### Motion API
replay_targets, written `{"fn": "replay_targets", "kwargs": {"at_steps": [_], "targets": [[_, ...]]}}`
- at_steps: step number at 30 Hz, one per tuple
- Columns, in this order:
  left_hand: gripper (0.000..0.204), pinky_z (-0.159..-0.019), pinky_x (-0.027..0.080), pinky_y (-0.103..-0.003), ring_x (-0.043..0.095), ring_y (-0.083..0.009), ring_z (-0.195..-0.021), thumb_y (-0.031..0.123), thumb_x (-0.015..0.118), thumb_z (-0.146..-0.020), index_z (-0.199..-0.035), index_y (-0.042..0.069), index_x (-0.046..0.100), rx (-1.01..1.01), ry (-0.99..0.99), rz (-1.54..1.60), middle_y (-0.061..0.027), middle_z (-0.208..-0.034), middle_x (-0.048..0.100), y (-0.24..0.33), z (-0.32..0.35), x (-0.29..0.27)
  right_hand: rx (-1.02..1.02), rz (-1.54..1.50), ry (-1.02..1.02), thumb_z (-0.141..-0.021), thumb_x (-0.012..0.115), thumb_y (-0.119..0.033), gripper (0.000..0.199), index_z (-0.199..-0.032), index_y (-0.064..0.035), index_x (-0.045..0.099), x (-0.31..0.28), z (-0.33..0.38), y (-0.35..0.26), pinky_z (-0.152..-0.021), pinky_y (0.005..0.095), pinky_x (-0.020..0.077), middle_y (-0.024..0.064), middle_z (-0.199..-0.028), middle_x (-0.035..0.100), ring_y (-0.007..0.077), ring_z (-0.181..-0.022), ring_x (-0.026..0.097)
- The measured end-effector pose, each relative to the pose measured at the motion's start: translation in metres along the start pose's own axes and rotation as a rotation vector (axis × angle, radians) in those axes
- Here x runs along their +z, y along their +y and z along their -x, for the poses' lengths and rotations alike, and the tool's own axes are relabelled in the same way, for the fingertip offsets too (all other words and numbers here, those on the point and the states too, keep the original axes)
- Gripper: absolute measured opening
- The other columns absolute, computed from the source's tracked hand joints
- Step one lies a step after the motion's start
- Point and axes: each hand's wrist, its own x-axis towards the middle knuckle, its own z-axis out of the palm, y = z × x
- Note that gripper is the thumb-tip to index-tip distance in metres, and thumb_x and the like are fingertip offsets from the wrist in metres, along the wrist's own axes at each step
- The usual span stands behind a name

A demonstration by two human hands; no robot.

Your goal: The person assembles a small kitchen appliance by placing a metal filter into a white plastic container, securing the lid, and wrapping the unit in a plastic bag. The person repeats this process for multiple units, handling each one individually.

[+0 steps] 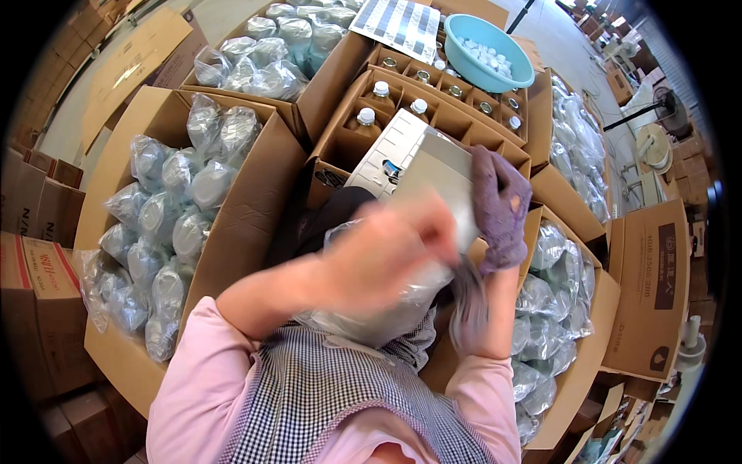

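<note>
Head view shows the purple-gloved right hand (502, 203) against a shiny pale-grey rectangular box (442, 174), the bare left hand (390, 251) blurred nearby, either grip's closure impossible to tell.

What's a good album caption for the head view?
Gloved right hand against a pale flat-sided item, blurred left hand nearby, amid open cartons of plastic-wrapped goods.

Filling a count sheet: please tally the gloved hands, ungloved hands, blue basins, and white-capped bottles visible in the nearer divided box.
Gloved hand: 1
Ungloved hand: 1
Blue basin: 1
White-capped bottles: 3
Total: 6
</note>
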Motion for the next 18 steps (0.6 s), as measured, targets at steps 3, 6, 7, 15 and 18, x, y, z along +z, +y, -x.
{"fn": "replay_targets", "kwargs": {"at_steps": [3, 6, 7, 15, 18], "targets": [[0.007, -0.065, 0.047, -0.022, 0.056, -0.0083, -0.075, 0.0, 0.057, -0.092, -0.098, 0.002, 0.055, -0.351, 0.383, 0.045, -0.0029, -0.085, 0.06, -0.092, -0.022, -0.05, 0.137, -0.023, 0.01, -0.093, 0.054, -0.014, 0.019, -0.099, -0.002, 0.068, -0.011, 0.007, 0.005, -0.074, 0.0329, 0.0504, 0.0144, -0.086, 0.068, 0.0283, -0.078, 0.065], [0.011, -0.059, 0.047, -0.023, 0.058, -0.009, -0.068, 0.008, 0.068, -0.088, -0.091, 0.001, 0.061, -0.629, 0.251, 0.041, -0.0043, -0.08, 0.064, -0.215, -0.023, -0.07, 0.226, -0.129, 0.017, -0.093, 0.055, -0.015, 0.022, -0.1, 0.0004, 0.069, -0.006, 0.005, 0.005, -0.075, 0.0308, 0.0491, 0.016, -0.087, 0.068, 0.0226, -0.076, 0.065], [0.015, -0.058, 0.047, -0.024, 0.058, -0.0094, -0.065, 0.011, 0.073, -0.084, -0.087, 0.001, 0.062, -0.659, 0.24, 0.019, -0.0044, -0.076, 0.064, -0.253, -0.022, -0.064, 0.217, -0.138, 0.013, -0.093, 0.055, -0.016, 0.022, -0.099, 0.0008, 0.069, -0.003, 0.003, 0.007, -0.075, 0.0307, 0.0489, 0.016, -0.086, 0.068, 0.0221, -0.076, 0.064], [0.049, -0.08, 0.051, -0.043, 0.065, -0.0335, -0.092, 0.031, 0.088, -0.064, -0.091, 0.003, 0.057, -0.819, -0.004, -0.561, -0.0154, -0.092, 0.066, -0.352, -0.017, -0.007, 0.305, -0.168, 0.059, -0.093, 0.056, -0.018, 0.024, -0.095, 0.0003, 0.071, 0.0, -0.001, 0.013, -0.074, 0.031, 0.0485, 0.0147, -0.084, 0.069, 0.0221, -0.077, 0.064], [0.055, -0.082, 0.05, -0.043, 0.061, -0.038, -0.098, 0.031, 0.086, -0.067, -0.1, 0.005, 0.053, -0.685, 0.162, -0.899, -0.0209, -0.105, 0.059, -0.342, -0.014, 0.001, 0.146, -0.099, 0.046, -0.093, 0.056, -0.018, 0.024, -0.094, 0.0006, 0.071, 0.003, -0.005, 0.019, -0.075, 0.0314, 0.0491, 0.0147, -0.085, 0.069, 0.022, -0.078, 0.065]]}}
